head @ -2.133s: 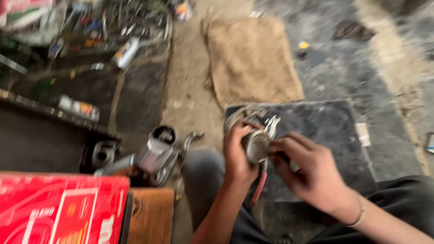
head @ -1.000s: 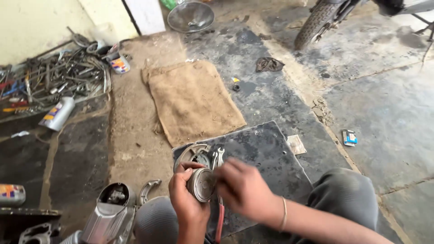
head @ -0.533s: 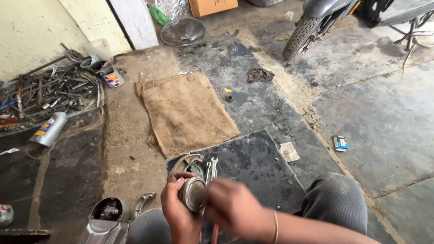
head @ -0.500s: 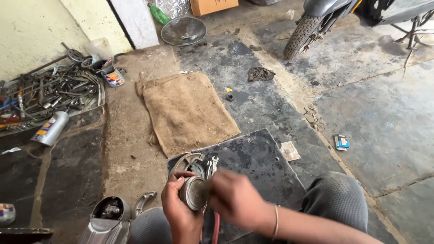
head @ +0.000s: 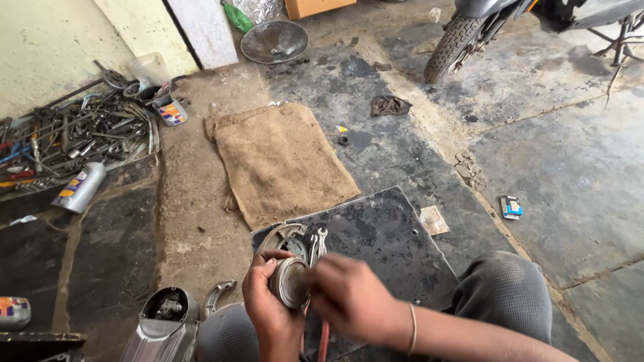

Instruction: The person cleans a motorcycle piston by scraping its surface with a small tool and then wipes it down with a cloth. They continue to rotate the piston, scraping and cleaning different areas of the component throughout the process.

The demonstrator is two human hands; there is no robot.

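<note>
The left hand (head: 268,305) curls its fingers around a round grey metal part (head: 290,282), gripping it by the rim near the bottom middle of the view, above the person's lap. The right hand (head: 352,299) is pressed against the right side of the same part, its fingers bent onto it; the hand is blurred, so whether it pinches the part or only touches it cannot be told. A red-handled tool (head: 324,338) hangs below the hands, but which hand carries it is unclear. Just beyond the hands, a dark metal sheet (head: 396,241) lies on the floor, and at its near left corner rest a curved metal piece (head: 280,236) and a small spanner (head: 320,240). Farther off and slightly left lies a burlap sack (head: 282,161), spread flat. To the far left, a heap of tools (head: 74,137) lies by the wall, with a spray can (head: 80,188) on its side just near it. A motorcycle tyre (head: 453,45) stands at the far right. At the near left sits a silver casing (head: 161,325), with a brake shoe (head: 218,295) just beside it.
</note>
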